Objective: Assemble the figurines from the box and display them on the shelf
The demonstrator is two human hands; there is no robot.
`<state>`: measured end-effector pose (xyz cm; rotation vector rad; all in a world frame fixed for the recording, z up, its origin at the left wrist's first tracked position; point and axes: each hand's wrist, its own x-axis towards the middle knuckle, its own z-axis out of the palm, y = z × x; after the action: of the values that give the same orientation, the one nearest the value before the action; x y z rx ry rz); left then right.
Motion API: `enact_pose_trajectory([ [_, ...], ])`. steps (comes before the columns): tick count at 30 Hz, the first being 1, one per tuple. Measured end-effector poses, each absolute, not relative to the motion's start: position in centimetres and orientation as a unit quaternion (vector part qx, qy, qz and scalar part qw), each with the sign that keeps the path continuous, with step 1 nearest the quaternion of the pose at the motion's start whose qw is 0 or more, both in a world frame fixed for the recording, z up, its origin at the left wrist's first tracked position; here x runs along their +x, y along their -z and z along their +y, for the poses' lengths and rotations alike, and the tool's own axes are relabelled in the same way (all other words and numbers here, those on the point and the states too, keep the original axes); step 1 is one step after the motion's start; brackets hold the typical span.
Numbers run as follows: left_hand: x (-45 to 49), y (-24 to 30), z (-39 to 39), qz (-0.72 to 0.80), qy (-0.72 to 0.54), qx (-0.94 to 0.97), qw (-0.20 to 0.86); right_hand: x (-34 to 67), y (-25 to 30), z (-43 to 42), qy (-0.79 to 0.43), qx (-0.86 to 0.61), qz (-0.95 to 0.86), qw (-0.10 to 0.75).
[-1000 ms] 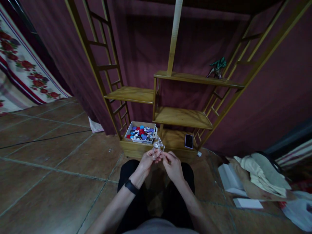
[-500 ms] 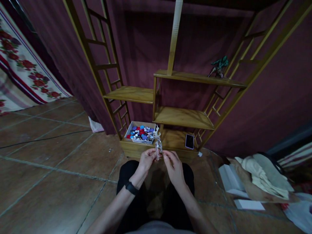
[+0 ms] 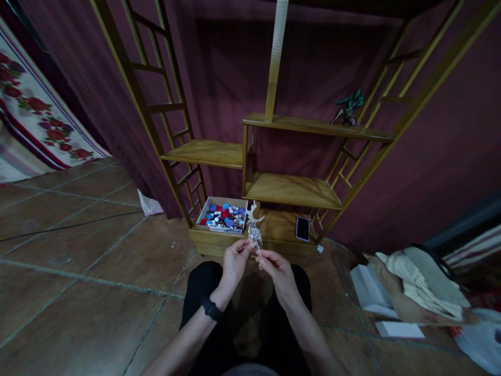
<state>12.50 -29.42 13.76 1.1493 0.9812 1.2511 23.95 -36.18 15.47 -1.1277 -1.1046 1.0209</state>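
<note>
A small deer figurine [image 3: 255,236], clear and shiny with pale branching antlers, stands upright between my hands in front of the shelf. My left hand [image 3: 236,261] pinches its lower left side between thumb and fingers. My right hand [image 3: 278,269] has its fingertips closed on the thin lower part at the right. Fingers partly hide the figurine's base. Just behind, a shallow box [image 3: 210,227] full of red, blue, purple and white small pieces sits on the lowest shelf.
A wooden display shelf [image 3: 293,189] rises ahead, holding a phone [image 3: 302,228] low on the right and a green-caped figure [image 3: 348,108] higher up. On the floor at right lie a white box [image 3: 371,290], cloths [image 3: 417,284] and a plastic bag [image 3: 483,337]. A dark cable [image 3: 74,225] crosses the left floor.
The figurine has turned and its antlers now show more fully. My right fingertips have shifted slightly lower on it, while the left hand still pinches it. The view has moved slightly.
</note>
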Motion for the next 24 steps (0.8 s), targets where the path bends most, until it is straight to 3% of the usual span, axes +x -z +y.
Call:
enact_pose_trajectory([
  [9,12.0,-13.4,-29.4,0.464,-0.512,0.557,0.462,24.9,-14.9,-36.2,-0.446,-0.477,-0.434,0.621],
  [16,12.3,-13.7,-29.9,0.459,-0.528,0.567,0.435,25.6,-14.0,-34.6,-0.282,-0.569,-0.491,0.596],
  [24,12.9,-14.4,-31.1,0.478,-0.438,0.737,0.193,26.6,-15.1,-34.4,-0.168,-0.665,-0.553,0.472],
])
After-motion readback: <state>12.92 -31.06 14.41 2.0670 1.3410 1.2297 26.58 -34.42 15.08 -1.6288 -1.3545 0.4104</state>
